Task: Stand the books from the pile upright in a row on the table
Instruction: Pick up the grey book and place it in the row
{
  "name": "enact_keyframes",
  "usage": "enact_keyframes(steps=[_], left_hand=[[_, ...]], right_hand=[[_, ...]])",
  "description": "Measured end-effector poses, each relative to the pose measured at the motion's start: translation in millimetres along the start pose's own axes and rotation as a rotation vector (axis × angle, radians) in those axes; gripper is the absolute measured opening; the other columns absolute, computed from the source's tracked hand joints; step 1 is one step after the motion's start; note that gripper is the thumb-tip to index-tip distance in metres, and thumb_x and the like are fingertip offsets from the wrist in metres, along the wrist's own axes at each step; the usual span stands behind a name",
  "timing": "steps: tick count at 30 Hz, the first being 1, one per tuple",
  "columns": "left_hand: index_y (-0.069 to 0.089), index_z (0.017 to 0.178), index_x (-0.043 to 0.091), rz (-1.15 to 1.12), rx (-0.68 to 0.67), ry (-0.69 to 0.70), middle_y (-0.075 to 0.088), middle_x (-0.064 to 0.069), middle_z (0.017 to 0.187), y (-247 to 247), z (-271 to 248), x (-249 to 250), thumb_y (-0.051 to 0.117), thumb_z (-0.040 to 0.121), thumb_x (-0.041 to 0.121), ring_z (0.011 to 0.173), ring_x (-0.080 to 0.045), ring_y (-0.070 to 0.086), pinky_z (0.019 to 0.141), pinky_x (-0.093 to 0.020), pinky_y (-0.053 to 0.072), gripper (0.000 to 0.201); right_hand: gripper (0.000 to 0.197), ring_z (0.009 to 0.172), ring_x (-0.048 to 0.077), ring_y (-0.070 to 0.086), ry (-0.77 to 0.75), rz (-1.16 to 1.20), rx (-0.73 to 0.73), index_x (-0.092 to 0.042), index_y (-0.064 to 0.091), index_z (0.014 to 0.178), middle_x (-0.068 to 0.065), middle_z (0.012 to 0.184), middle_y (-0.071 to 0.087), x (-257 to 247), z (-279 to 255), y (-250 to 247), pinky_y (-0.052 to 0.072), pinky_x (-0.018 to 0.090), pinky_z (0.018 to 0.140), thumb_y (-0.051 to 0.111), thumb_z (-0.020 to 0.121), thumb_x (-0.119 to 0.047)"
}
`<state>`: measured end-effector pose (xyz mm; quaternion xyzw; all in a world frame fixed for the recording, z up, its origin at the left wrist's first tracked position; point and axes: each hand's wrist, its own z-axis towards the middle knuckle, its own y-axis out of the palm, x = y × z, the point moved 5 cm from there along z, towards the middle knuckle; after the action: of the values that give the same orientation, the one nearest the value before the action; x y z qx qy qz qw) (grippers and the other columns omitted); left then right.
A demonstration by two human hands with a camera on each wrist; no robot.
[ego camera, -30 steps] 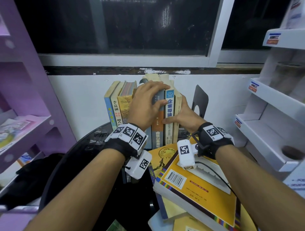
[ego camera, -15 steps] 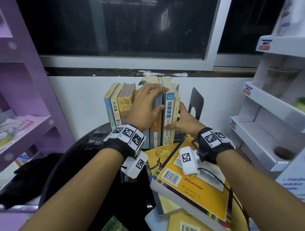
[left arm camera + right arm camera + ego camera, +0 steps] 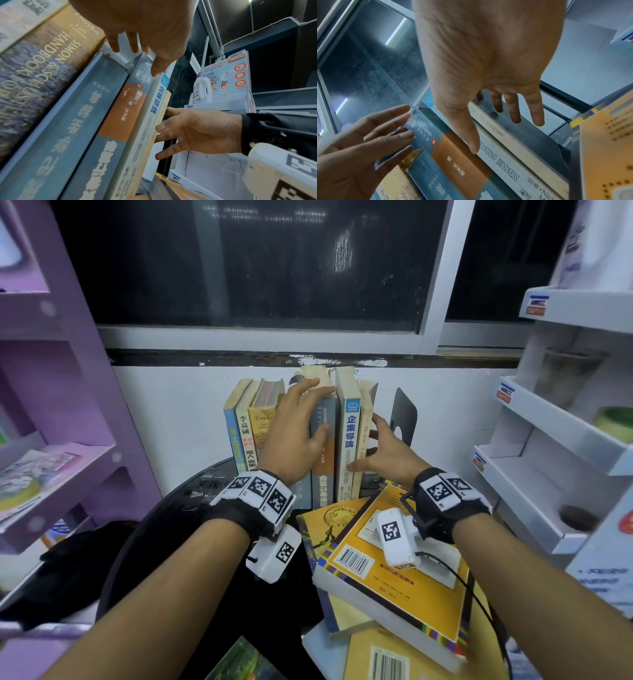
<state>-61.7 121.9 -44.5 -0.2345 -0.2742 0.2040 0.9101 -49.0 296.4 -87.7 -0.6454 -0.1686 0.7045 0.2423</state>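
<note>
two hands steadying the upright row

several books stand upright in a row (image 3: pixel 298 436) at the far edge of the black table (image 3: pixel 178 508), spines toward me, against the white wall below the window. my left hand (image 3: pixel 291 436) lies flat over the spines in the middle of the row, fingers straight and spread, fingertips near the top of the grey and orange book (image 3: pixel 322 460); it grasps nothing. my right hand (image 3: pixel 387 450) is at the right end of the row, fingers straight and loose, thumb touching the spine of the business book (image 3: pixel 349 440), the other fingers alongside the cream book (image 3: pixel 364 433) that closes the row; it grips nothing either. just right of that hand stands a black metal bookend (image 3: pixel 406 412), apart from the last book. near me on the table the pile (image 3: pixel 394 587) lies flat, a yellow book with a barcode (image 3: pixel 404 594) on top, tilted across others. a purple shelf (image 3: pixel 61 440) stands on the left and a white display rack (image 3: pixel 555 446) on the right.
</note>
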Motion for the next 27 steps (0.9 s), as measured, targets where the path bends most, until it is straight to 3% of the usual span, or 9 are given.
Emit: enact_keyframes(steps=[4, 7, 12, 16, 19, 24, 27], left_hand=[[0.051, 0.131, 0.018, 0.008, 0.058, 0.016, 0.041, -0.002, 0.139, -5.3, -10.9, 5.5, 0.064, 0.086, 0.013, 0.134, -0.016, 0.035, 0.112, -0.036, 0.032, 0.047], [0.052, 0.130, 0.018, 0.021, 0.070, 0.001, 0.042, -0.002, 0.136, -7.6, -17.7, 7.9, 0.064, 0.086, 0.014, 0.132, -0.014, 0.036, 0.110, -0.031, 0.033, 0.046], [0.052, 0.130, 0.016, 0.018, 0.056, -0.021, 0.042, -0.002, 0.135, -9.5, -31.3, 10.9, 0.064, 0.084, 0.010, 0.130, -0.015, 0.037, 0.108, -0.025, 0.028, 0.049], [0.051, 0.128, 0.017, 0.012, -0.020, -0.075, 0.044, -0.001, 0.130, -5.9, -43.6, 11.3, 0.063, 0.086, 0.011, 0.123, -0.015, 0.042, 0.102, -0.026, 0.033, 0.045], [0.050, 0.129, 0.019, -0.041, -0.184, -0.160, 0.047, -0.002, 0.128, 3.7, -51.4, 10.2, 0.062, 0.089, 0.015, 0.119, -0.018, 0.047, 0.100, -0.033, 0.040, 0.042], [0.040, 0.140, 0.021, -0.109, -0.646, -0.348, 0.043, -0.006, 0.137, 23.1, -74.9, 22.6, 0.057, 0.094, 0.036, 0.112, -0.018, 0.048, 0.089, -0.026, 0.037, 0.051], [0.033, 0.146, 0.022, -0.145, -0.799, -0.418, 0.036, -0.005, 0.148, 30.8, -89.0, 31.9, 0.054, 0.095, 0.042, 0.122, -0.023, 0.047, 0.097, -0.032, 0.040, 0.059]], right_hand=[[0.108, 0.122, 0.025, 0.058, 0.022, -0.007, 0.002, -0.029, 0.012, 0.153, 0.002, 0.149, 0.043, 1.9, -6.8, -3.4, 0.047, 0.051, 0.102, 0.080, 0.074, -0.003], [0.108, 0.128, 0.028, 0.053, 0.030, -0.003, -0.003, -0.031, 0.012, 0.153, 0.006, 0.152, 0.039, 1.5, -11.6, -5.2, 0.046, 0.054, 0.103, 0.081, 0.074, -0.005], [0.109, 0.130, 0.029, 0.052, 0.061, -0.037, 0.001, -0.032, 0.008, 0.154, 0.012, 0.155, 0.033, 0.6, -22.1, -10.8, 0.045, 0.052, 0.105, 0.081, 0.075, -0.008], [0.105, 0.130, 0.030, 0.050, 0.082, -0.076, -0.006, -0.030, 0.009, 0.154, 0.009, 0.156, 0.032, -1.7, -35.6, -18.9, 0.046, 0.045, 0.105, 0.079, 0.078, -0.011], [0.096, 0.129, 0.029, 0.049, 0.112, -0.142, -0.016, -0.030, 0.017, 0.152, 0.008, 0.154, 0.035, -0.8, -48.6, -26.6, 0.046, 0.044, 0.104, 0.079, 0.080, -0.019], [0.074, 0.131, 0.027, 0.046, 0.207, -0.248, -0.111, -0.020, 0.033, 0.148, 0.008, 0.151, 0.040, 8.5, -77.5, -37.5, 0.044, 0.034, 0.096, 0.072, 0.086, -0.023], [0.068, 0.133, 0.024, 0.044, 0.273, -0.318, -0.156, -0.017, 0.037, 0.146, 0.006, 0.149, 0.043, 18.1, -94.0, -41.7, 0.040, 0.032, 0.095, 0.069, 0.088, -0.031]])
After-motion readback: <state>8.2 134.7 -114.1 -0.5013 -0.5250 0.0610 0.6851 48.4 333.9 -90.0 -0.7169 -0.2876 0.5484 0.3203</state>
